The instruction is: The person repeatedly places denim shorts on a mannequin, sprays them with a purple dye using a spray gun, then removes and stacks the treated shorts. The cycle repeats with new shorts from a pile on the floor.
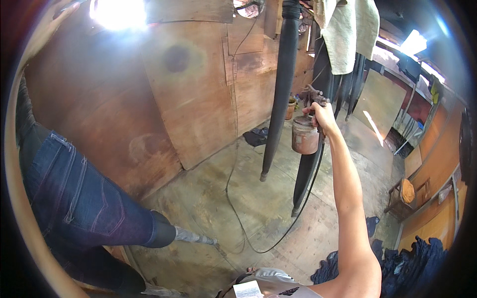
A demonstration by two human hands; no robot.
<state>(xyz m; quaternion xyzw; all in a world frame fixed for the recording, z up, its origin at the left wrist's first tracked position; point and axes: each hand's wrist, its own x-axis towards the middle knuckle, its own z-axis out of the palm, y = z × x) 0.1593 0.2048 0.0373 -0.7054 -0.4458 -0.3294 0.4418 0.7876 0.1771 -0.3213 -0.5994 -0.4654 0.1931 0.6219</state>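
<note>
My right hand (325, 118) is wrapped round the handle of a stained spray gun (314, 94), held out ahead of me. Below the gun hangs its paint-smeared metal cup (304, 136). A dark hose (313, 186) runs down from the handle toward the floor. My left arm bends along the picture's left rim, and my left hand (68, 10) is at the top left corner; its fingers are too unclear to read. Between my arms, blue jeans (94, 198) are stretched over dark leg forms at the left.
Long black leg forms (282, 94) hang ahead, near the spray gun. Pale trousers (343, 37) hang above them. Stained wooden panels (198, 89) line the left side. Dark garments (412, 265) lie heaped at lower right, and a wooden stool (400, 198) stands at the right.
</note>
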